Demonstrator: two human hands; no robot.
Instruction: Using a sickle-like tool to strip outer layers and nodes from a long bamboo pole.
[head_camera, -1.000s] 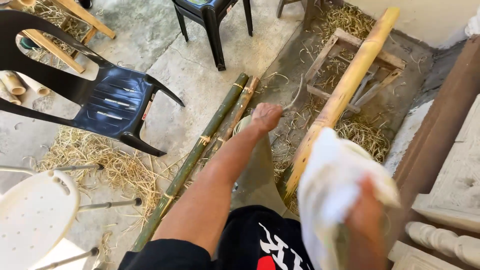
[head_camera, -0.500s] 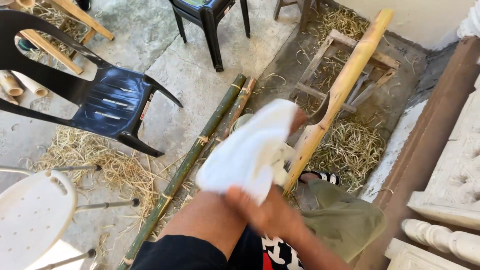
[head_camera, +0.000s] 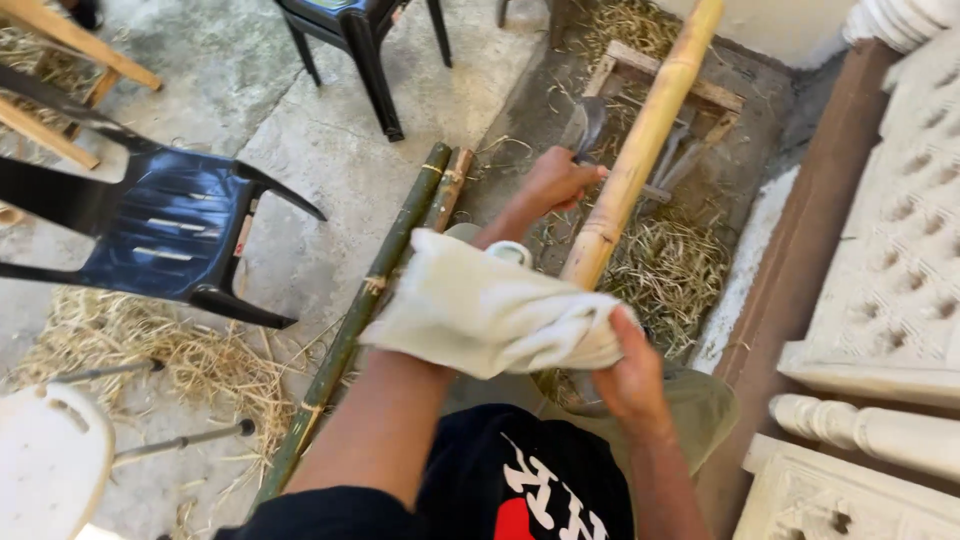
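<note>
My left hand (head_camera: 553, 182) reaches forward, closed around the handle of a grey curved blade (head_camera: 584, 124), right beside a thick yellow bamboo pole (head_camera: 645, 135) that leans up and away. My right hand (head_camera: 628, 375) grips a white cloth (head_camera: 480, 310), which lies draped across my left forearm. The pole's lower end is hidden behind the cloth. A small white cup rim (head_camera: 508, 250) shows just above the cloth.
Two green bamboo poles (head_camera: 385, 270) lie on the concrete at left. An overturned black plastic chair (head_camera: 170, 240), another black chair (head_camera: 360, 40) and a white chair (head_camera: 45, 470) stand around. Straw shavings (head_camera: 670, 270), a wooden frame (head_camera: 640, 65) and concrete balusters (head_camera: 880, 430) are to the right.
My right hand has brought the white cloth down from in front of me and across my left forearm. My left hand has stayed by the pole with the blade.
</note>
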